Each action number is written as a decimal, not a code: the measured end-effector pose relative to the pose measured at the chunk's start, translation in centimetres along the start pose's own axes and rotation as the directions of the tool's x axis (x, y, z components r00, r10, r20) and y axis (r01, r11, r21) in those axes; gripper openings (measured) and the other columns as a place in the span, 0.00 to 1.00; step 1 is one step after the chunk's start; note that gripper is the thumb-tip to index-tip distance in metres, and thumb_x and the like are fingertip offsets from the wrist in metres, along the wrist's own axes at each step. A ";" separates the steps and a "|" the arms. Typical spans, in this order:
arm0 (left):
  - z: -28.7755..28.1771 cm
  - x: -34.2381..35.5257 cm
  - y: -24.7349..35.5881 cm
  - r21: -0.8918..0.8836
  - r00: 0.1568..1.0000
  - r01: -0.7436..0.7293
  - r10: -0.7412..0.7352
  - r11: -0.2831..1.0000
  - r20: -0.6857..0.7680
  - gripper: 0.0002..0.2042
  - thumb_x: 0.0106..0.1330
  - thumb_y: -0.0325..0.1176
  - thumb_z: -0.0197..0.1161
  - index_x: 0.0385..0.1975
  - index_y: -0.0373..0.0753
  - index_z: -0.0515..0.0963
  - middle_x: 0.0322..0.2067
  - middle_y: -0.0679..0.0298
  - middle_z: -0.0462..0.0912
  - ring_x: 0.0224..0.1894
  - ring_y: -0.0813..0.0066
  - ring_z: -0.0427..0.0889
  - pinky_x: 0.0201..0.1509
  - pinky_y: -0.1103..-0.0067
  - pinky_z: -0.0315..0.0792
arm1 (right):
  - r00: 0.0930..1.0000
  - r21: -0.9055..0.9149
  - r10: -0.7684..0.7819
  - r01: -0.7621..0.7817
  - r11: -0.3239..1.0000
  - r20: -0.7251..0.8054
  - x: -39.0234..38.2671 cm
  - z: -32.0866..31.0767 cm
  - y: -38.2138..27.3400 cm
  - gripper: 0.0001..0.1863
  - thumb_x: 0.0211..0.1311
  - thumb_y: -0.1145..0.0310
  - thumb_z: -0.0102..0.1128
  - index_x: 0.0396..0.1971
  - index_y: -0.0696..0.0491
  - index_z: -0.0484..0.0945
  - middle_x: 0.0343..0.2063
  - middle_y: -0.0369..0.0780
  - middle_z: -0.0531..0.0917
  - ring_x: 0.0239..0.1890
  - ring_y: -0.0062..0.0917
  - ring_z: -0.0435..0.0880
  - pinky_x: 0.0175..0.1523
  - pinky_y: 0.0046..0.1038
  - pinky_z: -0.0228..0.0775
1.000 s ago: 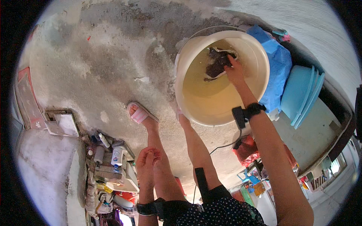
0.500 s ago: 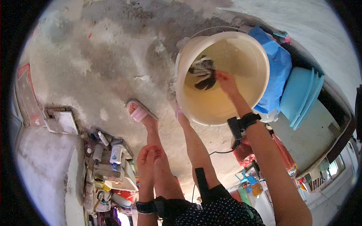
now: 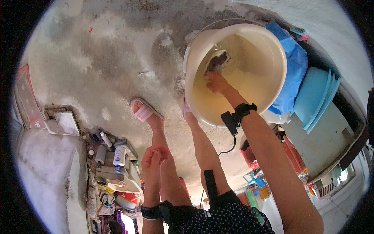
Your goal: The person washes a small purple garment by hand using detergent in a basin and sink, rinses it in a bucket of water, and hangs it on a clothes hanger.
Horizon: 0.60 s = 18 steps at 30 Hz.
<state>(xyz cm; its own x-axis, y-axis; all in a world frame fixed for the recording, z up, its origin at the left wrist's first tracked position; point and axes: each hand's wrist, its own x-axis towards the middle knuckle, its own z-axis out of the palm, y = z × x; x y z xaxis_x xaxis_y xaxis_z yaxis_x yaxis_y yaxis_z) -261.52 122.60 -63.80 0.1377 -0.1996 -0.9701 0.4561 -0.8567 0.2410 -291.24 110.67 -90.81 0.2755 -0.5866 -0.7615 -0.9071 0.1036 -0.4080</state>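
Observation:
A large cream bucket (image 3: 198, 87) holds cloudy yellowish water. My right hand (image 3: 218, 83) reaches into it, its fingers closed on one end of a limp, wet, dark-and-white cloth-like piece (image 3: 218, 61). The piece lies at the water beyond my fingertips; its exact kind cannot be made out. My left hand (image 3: 154, 158) rests by my left knee, away from the bucket, with its fingers curled in and nothing visible in them.
Blue plastic sheeting (image 3: 290, 64) and stacked light-blue basins (image 3: 315, 97) stand right of the bucket, by a grey-topped table (image 3: 323, 142). The bucket's wire handle (image 3: 210, 24) arches behind its rim. Bottles (image 3: 119, 156) crowd a shelf at lower left. A cable (image 3: 230, 150) hangs from my right wrist.
My right hand has moved left and lower in the bucket. The dark piece, spread out before, is now bunched beyond my fingers. My left hand has hardly moved.

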 end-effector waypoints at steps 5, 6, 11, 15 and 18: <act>-2.0 0.0 0.1 0.061 0.998 -0.026 0.029 0.998 -0.048 0.09 0.67 0.31 0.47 0.38 0.34 0.72 0.33 0.61 0.78 0.34 0.76 0.77 0.41 0.81 0.72 | 0.995 -0.025 -0.054 0.056 0.998 0.079 -3.2 -1.3 -7.2 0.11 0.48 0.68 0.53 0.32 0.55 0.77 0.29 0.49 0.79 0.34 0.46 0.78 0.40 0.41 0.70; -1.5 -0.2 0.3 0.056 0.999 -0.028 0.030 0.998 -0.042 0.09 0.67 0.31 0.47 0.38 0.34 0.72 0.33 0.61 0.78 0.34 0.76 0.77 0.41 0.81 0.72 | 0.998 0.129 0.061 -0.062 0.990 0.009 -3.4 -2.2 -5.9 0.12 0.50 0.68 0.54 0.34 0.56 0.77 0.29 0.49 0.79 0.33 0.41 0.78 0.39 0.37 0.70; 0.5 0.4 0.6 0.040 0.998 -0.034 0.032 0.999 0.047 0.09 0.67 0.30 0.46 0.38 0.34 0.72 0.33 0.61 0.78 0.34 0.75 0.78 0.40 0.81 0.73 | 0.873 0.086 0.171 -0.148 0.985 -0.456 -2.9 -9.2 8.0 0.13 0.61 0.66 0.48 0.37 0.60 0.76 0.23 0.45 0.80 0.26 0.27 0.79 0.29 0.27 0.70; -2.1 0.6 0.5 0.019 0.999 -0.051 0.051 0.999 0.018 0.09 0.67 0.30 0.46 0.38 0.34 0.72 0.33 0.60 0.79 0.35 0.74 0.78 0.41 0.81 0.73 | 0.825 0.212 0.349 -0.282 0.936 -0.444 -3.1 -11.2 1.9 0.16 0.64 0.62 0.44 0.43 0.57 0.74 0.27 0.48 0.79 0.31 0.31 0.79 0.34 0.33 0.70; -1.7 0.5 0.8 0.009 0.999 -0.044 0.044 0.999 0.004 0.09 0.67 0.30 0.46 0.38 0.34 0.72 0.33 0.60 0.79 0.35 0.74 0.78 0.41 0.82 0.73 | 0.840 0.098 0.271 -0.255 0.962 -0.470 -2.5 -9.8 -0.7 0.17 0.64 0.61 0.41 0.44 0.56 0.72 0.28 0.50 0.79 0.31 0.42 0.78 0.39 0.39 0.68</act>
<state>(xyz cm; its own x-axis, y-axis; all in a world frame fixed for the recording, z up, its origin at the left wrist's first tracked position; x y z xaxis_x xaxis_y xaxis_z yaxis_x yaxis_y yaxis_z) -259.59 122.65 -64.10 0.1544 -0.2389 -0.9587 0.4419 -0.8512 0.2833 -294.45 104.19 -83.69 -0.1635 -0.8424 -0.5134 -0.9118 0.3277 -0.2473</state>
